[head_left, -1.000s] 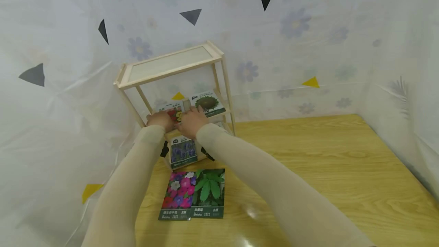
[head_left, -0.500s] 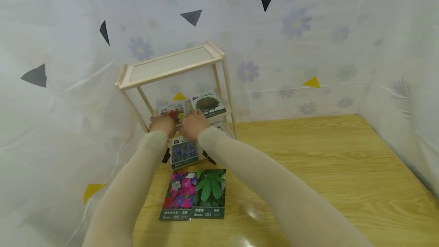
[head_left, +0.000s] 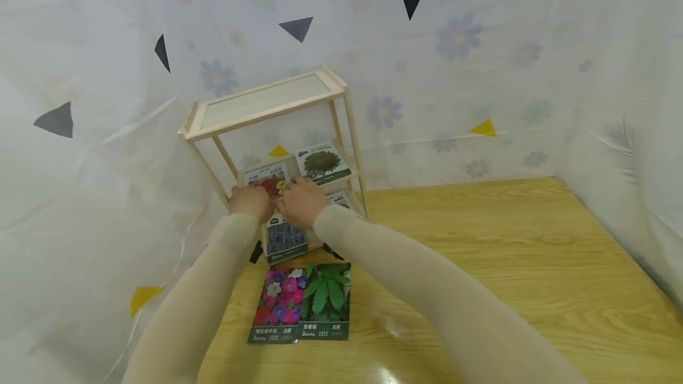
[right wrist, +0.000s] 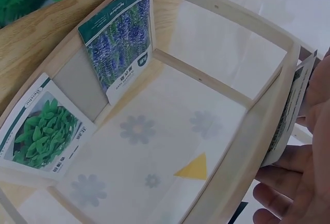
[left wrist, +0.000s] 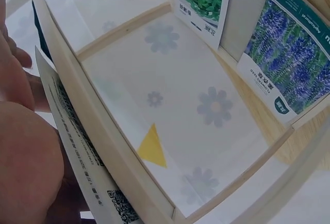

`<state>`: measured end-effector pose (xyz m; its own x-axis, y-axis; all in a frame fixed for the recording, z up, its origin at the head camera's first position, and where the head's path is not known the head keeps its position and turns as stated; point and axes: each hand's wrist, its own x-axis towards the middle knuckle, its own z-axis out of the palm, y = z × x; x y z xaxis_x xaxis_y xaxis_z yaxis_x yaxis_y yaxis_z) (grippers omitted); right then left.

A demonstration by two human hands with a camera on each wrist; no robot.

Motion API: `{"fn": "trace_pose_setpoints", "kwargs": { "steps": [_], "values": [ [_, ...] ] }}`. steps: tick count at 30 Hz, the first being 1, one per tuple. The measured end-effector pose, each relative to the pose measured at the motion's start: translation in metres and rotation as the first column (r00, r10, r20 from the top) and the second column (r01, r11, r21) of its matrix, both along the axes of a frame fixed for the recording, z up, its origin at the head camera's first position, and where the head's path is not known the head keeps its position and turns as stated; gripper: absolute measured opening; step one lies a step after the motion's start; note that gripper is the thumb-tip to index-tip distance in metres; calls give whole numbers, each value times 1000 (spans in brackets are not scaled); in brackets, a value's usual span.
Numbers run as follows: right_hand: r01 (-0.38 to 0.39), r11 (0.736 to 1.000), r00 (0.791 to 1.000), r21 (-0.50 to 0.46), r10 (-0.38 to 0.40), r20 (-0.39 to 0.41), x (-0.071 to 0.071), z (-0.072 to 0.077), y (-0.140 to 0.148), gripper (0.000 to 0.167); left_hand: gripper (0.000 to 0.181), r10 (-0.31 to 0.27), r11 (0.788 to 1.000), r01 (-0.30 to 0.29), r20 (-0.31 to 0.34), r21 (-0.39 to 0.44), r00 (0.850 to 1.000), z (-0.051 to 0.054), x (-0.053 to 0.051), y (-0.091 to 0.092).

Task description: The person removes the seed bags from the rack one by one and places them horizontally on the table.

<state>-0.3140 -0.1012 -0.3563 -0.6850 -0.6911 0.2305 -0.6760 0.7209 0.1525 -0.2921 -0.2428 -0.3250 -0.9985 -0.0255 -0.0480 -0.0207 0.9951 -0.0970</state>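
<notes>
On the middle shelf of a small wooden rack (head_left: 267,105), a seed packet with red and yellow flowers (head_left: 268,178) lies at the left. My left hand (head_left: 251,202) holds its lower left edge, and my right hand (head_left: 302,201) holds the lower right edge. Both wrist views show the packet's printed back (left wrist: 77,141) (right wrist: 291,110) jutting past the shelf's front rail, with fingers beneath it. Thumbs are mostly hidden. To its right on that shelf rests a packet with a spiky green-brown plant (head_left: 322,162), apart from my hands.
A purple-flower packet (head_left: 287,240) and a green-leaf packet (right wrist: 44,131) lean on the bottom shelf. In front of the rack, a pink-flower packet (head_left: 280,301) and a dark green leaf packet (head_left: 325,301) lie on the wooden table (head_left: 480,265). A patterned sheet (head_left: 507,76) hangs behind.
The red-flower packet has slid toward the shelf's front edge, and more of its top shows. Both hands have shifted slightly toward me with it. The other packets stay in place.
</notes>
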Motion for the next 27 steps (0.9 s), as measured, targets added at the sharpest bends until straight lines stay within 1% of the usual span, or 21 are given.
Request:
{"fn": "trace_pose_setpoints", "kwargs": {
  "steps": [2, 5, 7, 8, 10, 12, 13, 15, 17, 18, 19, 20, 21, 23, 25, 26, 27],
  "values": [
    [-2, 1000, 999, 15, 3, -34, 3, 0, 1, 51, 34, -16, 1000, 16, -6, -18, 1000, 0, 3, 1],
    [-6, 998, 996, 55, 11, -88, 6, 0, 3, 50, 30, -59, 996, 57, -22, -62, 998, -1, 7, 3],
    [-2, 999, 997, 47, 6, -81, 8, 0, 5, 49, 30, -97, 990, 92, -41, -102, 994, -2, 11, 3],
    [2, 1000, 999, 10, -1, -50, 9, 0, 5, 48, 29, -116, 986, 109, -53, -126, 992, -2, 13, 3],
    [18, 996, 999, -83, -15, 35, 11, 0, 7, 45, 35, -138, 981, 124, -87, -153, 987, -3, 18, 3],
    [43, 980, 991, -193, -18, 129, 13, -1, 8, 41, 42, -145, 981, 127, -124, -148, 982, -5, 23, 2],
    [57, 967, 984, -249, -12, 178, 14, -1, 9, 39, 46, -134, 986, 117, -145, -122, 980, -5, 26, 2],
    [88, 932, 966, -353, 6, 259, 16, -2, 12, 35, 51, -106, 994, 98, -178, -58, 978, -7, 31, 1],
    [115, 894, 949, -432, 31, 315, 17, -3, 15, 36, 48, -67, 996, 79, -218, 49, 974, -8, 36, 0],
    [121, 877, 942, -465, 47, 333, 17, -4, 17, 38, 47, -40, 991, 67, -234, 112, 971, -9, 39, -1],
    [124, 863, 937, -490, 61, 343, 17, -6, 19, 40, 45, -6, 981, 55, -252, 187, 968, -10, 42, -2],
    [125, 850, 935, -512, 72, 348, 17, -8, 21, 42, 44, 17, 969, 50, -268, 242, 963, -12, 44, -3],
    [127, 840, 931, -528, 83, 356, 18, -9, 23, 44, 42, 47, 953, 44, -288, 301, 957, -13, 47, -4],
    [127, 823, 926, -553, 102, 364, 20, -13, 27, 49, 44, 107, 911, 31, -308, 412, 945, -17, 51, -7],
    [125, 816, 925, -565, 110, 364, 23, -17, 31, 52, 49, 160, 866, 23, -321, 499, 934, -23, 55, -10],
    [127, 810, 923, -572, 115, 368, 24, -19, 32, 53, 52, 187, 843, 21, -330, 538, 925, -27, 56, -11],
    [130, 808, 921, -574, 116, 372, 25, -21, 33, 55, 53, 215, 814, 23, -338, 580, 916, -30, 57, -13]
  ]
}}
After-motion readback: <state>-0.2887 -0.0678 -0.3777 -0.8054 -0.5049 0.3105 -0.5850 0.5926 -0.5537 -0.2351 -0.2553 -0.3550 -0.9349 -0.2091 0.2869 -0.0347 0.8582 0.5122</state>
